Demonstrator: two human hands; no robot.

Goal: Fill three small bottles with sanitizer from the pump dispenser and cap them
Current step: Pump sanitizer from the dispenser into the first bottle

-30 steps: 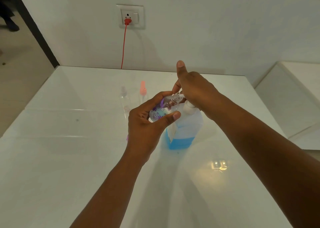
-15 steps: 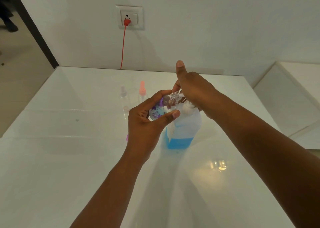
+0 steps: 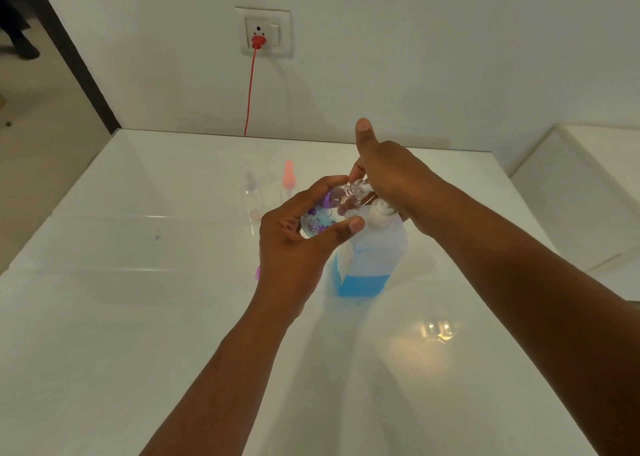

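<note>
- Left hand, centre of the frame: fingers and thumb curled round a small clear bottle with purple flowers, held tilted with its open neck pointing toward the upper right.
- Right hand, just right of and above the left: palm over the pump head of the dispenser, thumb raised straight upward, fingers bent over the far side; what the fingertips touch is hidden.
- Neck of the flowered bottle: lies just beside the right hand, at the spot where the pump spout would be; the spout itself is not clearly seen.
- Dispenser: stands upright on the white table, right of centre, with blue liquid filling only its lowest part.
- Clear small bottle: upright on the table, left of and beyond the hands.
- Small bottle with a pink top: upright just right of the clear one.
- Wall socket, top centre, with a red cable hanging down behind the table.
</note>
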